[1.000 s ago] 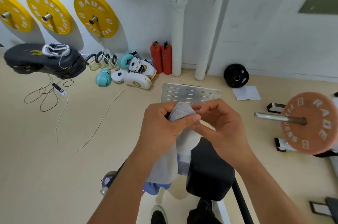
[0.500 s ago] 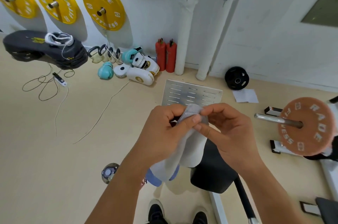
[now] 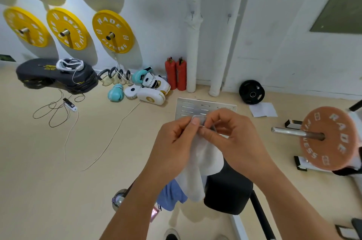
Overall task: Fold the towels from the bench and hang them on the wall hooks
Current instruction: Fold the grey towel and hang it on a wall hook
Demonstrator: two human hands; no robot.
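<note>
A white towel [image 3: 203,163] hangs folded from both my hands in front of me. My left hand [image 3: 174,147] pinches its top edge with thumb and fingers. My right hand [image 3: 233,138] pinches the same top edge from the other side, fingertips meeting the left hand's. Below the towel a blue cloth [image 3: 171,194] lies on the black bench pad [image 3: 228,190]. Two small wall hooks [image 3: 192,13] sit on the white pipes ahead, the second hook [image 3: 228,16] to the right.
Yellow weight plates [image 3: 112,31] and green ones hang on the wall at left. Boxing gloves [image 3: 116,92], pads, red extinguishers [image 3: 176,75] and cables lie along the wall. A barbell with an orange plate [image 3: 331,138] juts in at right. A metal plate [image 3: 197,106] lies on the floor.
The view has tilted up, showing more wall and the green plates. Both hands have kept pinching the towel's top edge, with the fingers shifting slightly along it.
</note>
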